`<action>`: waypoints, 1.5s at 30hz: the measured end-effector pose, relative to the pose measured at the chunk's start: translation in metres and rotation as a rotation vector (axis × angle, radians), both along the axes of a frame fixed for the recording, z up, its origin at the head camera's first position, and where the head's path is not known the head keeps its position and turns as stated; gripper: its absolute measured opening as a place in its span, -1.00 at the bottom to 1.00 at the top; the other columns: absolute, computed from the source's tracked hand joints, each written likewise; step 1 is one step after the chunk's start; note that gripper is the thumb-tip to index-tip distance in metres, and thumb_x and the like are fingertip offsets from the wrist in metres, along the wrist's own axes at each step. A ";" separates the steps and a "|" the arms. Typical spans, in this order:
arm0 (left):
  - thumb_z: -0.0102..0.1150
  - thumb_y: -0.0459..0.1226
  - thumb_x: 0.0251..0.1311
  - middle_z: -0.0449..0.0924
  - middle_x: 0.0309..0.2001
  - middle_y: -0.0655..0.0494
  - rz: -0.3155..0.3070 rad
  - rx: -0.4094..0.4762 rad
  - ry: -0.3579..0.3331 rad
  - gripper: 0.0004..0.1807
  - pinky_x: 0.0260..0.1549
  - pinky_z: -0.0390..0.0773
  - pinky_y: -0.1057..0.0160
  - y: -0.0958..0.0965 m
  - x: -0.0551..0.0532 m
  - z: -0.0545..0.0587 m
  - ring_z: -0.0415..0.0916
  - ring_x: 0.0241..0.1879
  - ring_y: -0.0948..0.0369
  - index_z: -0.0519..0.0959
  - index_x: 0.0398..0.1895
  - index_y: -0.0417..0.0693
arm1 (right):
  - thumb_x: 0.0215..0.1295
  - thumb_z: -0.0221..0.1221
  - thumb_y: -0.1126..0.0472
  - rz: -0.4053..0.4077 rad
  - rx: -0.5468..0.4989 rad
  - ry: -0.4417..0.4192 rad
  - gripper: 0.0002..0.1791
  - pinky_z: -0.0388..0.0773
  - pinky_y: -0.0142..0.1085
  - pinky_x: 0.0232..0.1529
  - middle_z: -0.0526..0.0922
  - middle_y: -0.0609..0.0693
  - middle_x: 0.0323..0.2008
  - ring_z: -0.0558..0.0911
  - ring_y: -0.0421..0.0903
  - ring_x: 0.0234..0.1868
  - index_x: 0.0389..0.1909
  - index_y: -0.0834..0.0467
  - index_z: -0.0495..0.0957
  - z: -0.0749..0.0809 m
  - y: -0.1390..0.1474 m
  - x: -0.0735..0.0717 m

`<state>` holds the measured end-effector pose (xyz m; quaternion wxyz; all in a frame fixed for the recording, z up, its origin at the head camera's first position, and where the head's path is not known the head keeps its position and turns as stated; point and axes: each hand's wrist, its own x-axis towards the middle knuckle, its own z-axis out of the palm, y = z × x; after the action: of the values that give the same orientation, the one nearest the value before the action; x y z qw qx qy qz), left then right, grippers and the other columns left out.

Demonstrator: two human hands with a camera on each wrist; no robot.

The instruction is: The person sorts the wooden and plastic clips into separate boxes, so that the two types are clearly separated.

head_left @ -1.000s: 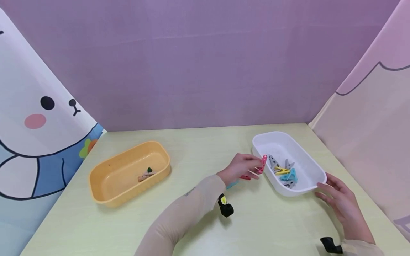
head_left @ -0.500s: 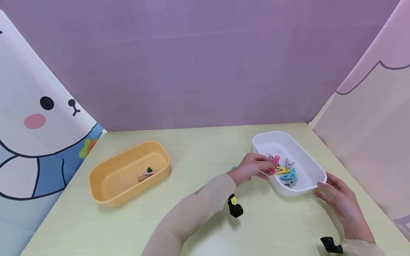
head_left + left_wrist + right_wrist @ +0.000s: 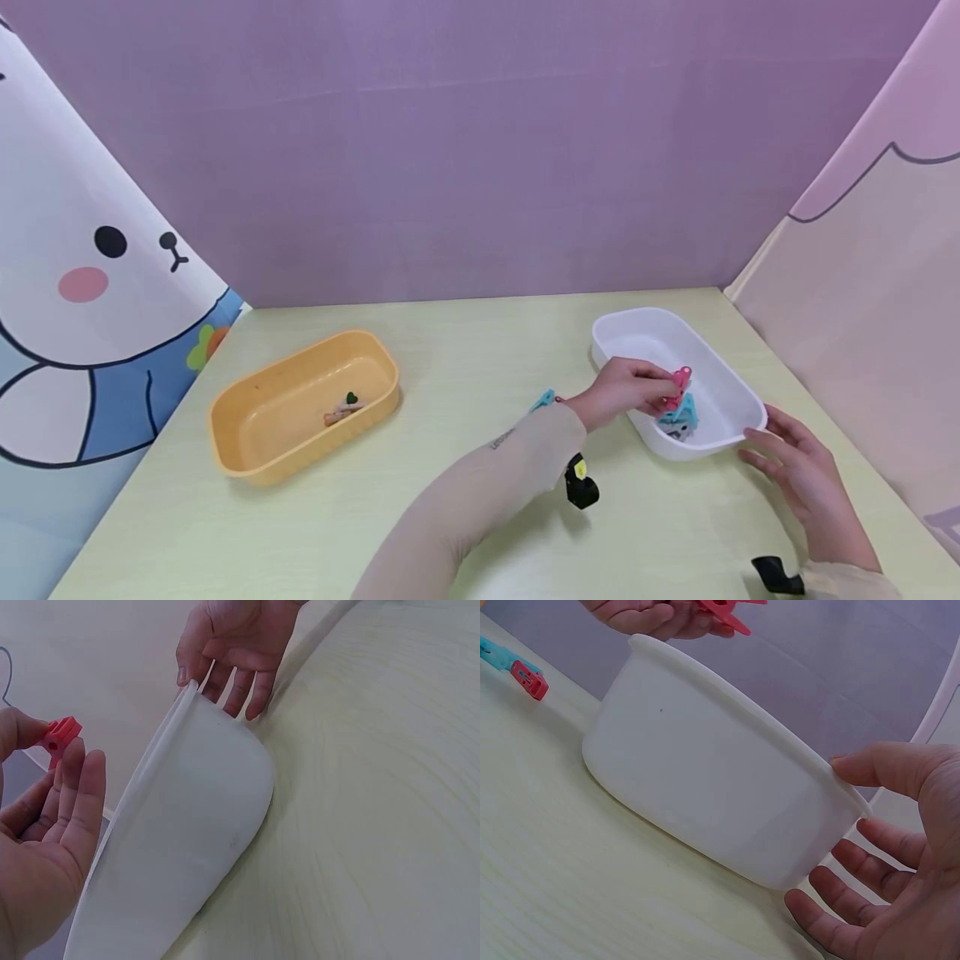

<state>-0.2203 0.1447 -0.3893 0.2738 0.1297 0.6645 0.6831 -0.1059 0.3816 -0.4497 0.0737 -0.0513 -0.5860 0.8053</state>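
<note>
My left hand [image 3: 624,390] pinches a red clothespin [image 3: 679,387] between thumb and fingers, above the inside of a white plastic basin [image 3: 667,448]. At that basin's near right corner, my right hand [image 3: 801,475] holds the rim; its thumb [image 3: 877,763] presses the edge and its fingers curl beside the wall. A light blue clothespin [image 3: 681,410] and a grey one [image 3: 679,430] show inside, with the rest of the contents hidden behind my left hand. On the table left of the basin lie another blue clothespin [image 3: 507,657] and a red one [image 3: 529,679], touching or nearly so.
A yellow-orange basin [image 3: 258,475] stands at the left of the table, with small wooden clothespins [image 3: 342,411] and a dark green heart in it. A purple cloth wall [image 3: 480,167] rises behind the table, and printed panels flank both sides.
My left hand has moved right with the red clothespin, from beside the white basin's left rim to over its inside. The right hand has stayed at the corner.
</note>
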 end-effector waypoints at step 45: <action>0.42 -0.28 0.12 0.67 -0.63 0.25 -0.257 -0.626 0.491 -0.98 -0.52 0.47 0.64 0.032 -0.003 0.009 0.58 -0.67 0.41 0.77 -0.44 0.00 | 0.37 0.04 0.56 -0.007 -0.030 0.020 -0.55 0.72 -0.31 -0.24 0.63 -0.15 -0.13 0.67 -0.22 -0.18 -0.05 -0.05 0.64 0.001 -0.001 0.001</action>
<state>-0.2237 0.1769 -0.3808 0.2164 0.2810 0.8641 0.3571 -0.1053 0.3805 -0.4492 0.0813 -0.0463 -0.5730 0.8142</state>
